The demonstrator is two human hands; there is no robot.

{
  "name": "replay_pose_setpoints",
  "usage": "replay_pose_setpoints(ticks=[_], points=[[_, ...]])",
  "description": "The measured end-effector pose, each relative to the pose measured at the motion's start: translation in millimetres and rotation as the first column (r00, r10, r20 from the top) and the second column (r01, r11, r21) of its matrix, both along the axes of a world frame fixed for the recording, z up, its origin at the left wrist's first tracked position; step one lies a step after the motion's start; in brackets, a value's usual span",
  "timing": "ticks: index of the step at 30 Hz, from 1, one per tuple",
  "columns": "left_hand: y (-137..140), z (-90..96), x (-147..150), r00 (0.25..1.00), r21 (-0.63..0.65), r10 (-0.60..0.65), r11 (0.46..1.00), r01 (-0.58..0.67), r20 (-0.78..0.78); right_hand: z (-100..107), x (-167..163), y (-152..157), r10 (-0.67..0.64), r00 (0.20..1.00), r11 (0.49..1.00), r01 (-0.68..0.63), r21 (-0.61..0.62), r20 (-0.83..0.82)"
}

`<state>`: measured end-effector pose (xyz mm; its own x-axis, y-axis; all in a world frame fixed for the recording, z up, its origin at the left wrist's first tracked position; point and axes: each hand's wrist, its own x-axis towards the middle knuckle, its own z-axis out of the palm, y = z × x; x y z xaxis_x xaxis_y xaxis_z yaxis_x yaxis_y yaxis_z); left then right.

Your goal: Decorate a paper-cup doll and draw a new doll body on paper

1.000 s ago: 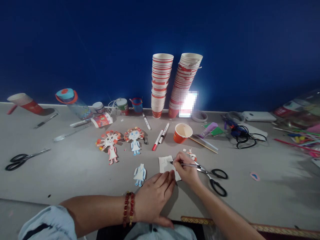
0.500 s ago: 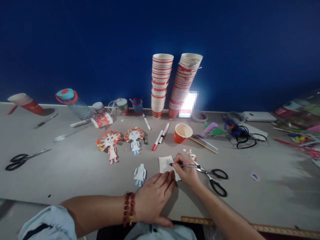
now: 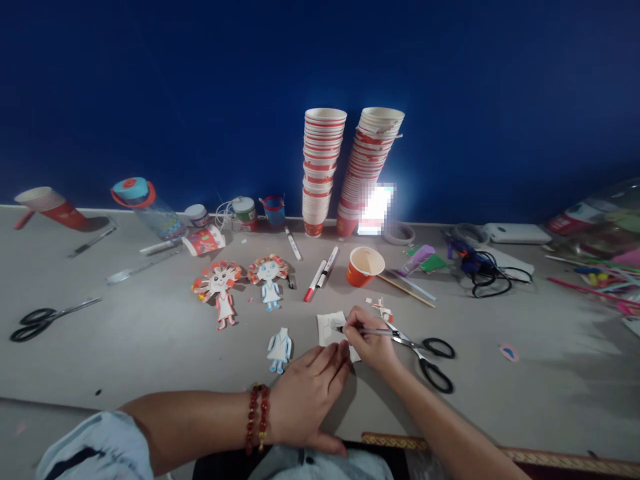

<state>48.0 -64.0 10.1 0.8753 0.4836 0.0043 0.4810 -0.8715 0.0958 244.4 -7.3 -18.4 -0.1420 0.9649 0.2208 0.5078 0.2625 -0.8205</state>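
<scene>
My right hand [image 3: 371, 339] is closed around a pen [image 3: 377, 331], its tip on a small piece of white paper [image 3: 327, 322] that bears faint dark lines. My left hand [image 3: 313, 393] lies flat, its fingertips over the paper's lower edge and its thumb apart. Left of the paper is a headless paper figure [image 3: 279, 351] with a blue outline. Farther back lie two finished-looking paper dolls, a red-outlined doll [image 3: 223, 293] and a blue-outlined doll [image 3: 271, 283]. Black-handled scissors [image 3: 423, 353] rest just right of my right hand, partly behind it.
Two tall stacks of paper cups [image 3: 323, 173] stand against the blue wall beside a bright screen. A cut orange cup [image 3: 359, 275], markers [image 3: 315, 281] and paper scraps [image 3: 383, 309] lie beyond my hands. Another pair of scissors [image 3: 43, 321] is far left; a glue gun [image 3: 473, 260] with cable lies right.
The pen tip has shifted very slightly on the paper. My left hand and the things on the table stay in place.
</scene>
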Motion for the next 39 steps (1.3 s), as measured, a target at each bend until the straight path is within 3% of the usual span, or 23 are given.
replay_pose_setpoints(ticks=[12,18,39], points=[[0.3,0.4,0.1,1.0,-0.003,0.001,1.0,-0.001,-0.005,-1.3,0.5,0.6,0.005,1.0,1.0,-0.005,0.006,0.01],[0.9,0.3,-0.8,1.0,-0.02,-0.005,1.0,0.005,0.003,-3.2,0.4,0.6,-0.043,0.999,0.997,0.045,0.068,-0.03],[0.4,0.4,-0.6,1.0,-0.017,-0.006,1.0,0.006,-0.004,-5.9,1.1,0.4,-0.017,1.0,1.0,0.017,0.019,0.011]])
